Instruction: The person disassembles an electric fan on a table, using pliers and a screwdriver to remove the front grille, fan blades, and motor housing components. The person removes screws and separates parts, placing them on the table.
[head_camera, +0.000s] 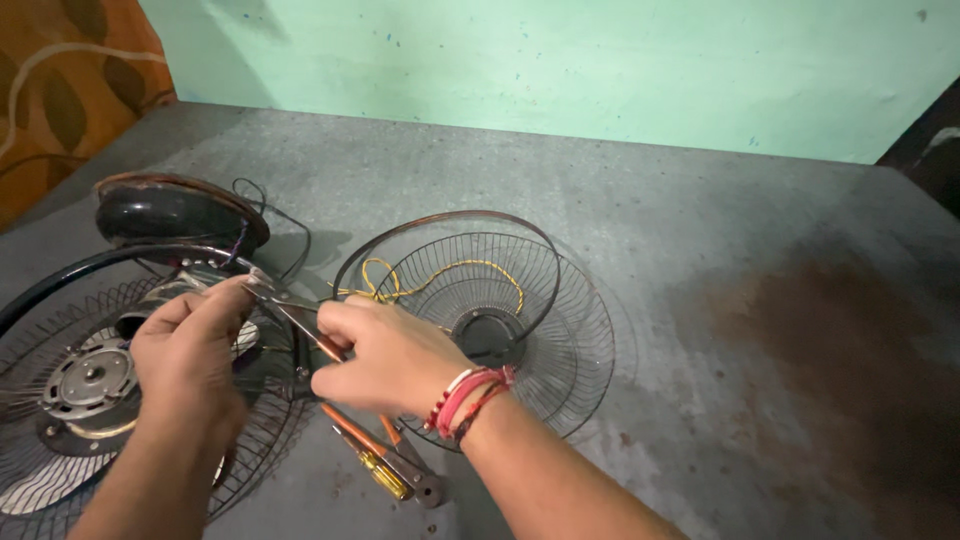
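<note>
My right hand (385, 355) grips pliers with orange handles (300, 325), jaws pointing left toward the fan's rear part. My left hand (190, 355) pinches something small at the plier tips, too small to make out, just above the rear wire guard (40, 470). The fan motor (90, 385) sits in that guard's centre. The dark motor cover (175, 215) stands behind it, with thin wires running off it. Red and white thread bands circle my right wrist (465, 400).
A loose front wire guard (540, 330) lies on the grey floor (700, 300) to the right, with a yellow cord (440, 275) on it. A yellow-handled screwdriver (375, 465) and another tool (415, 475) lie under my right forearm. Green wall behind, patterned cloth at far left.
</note>
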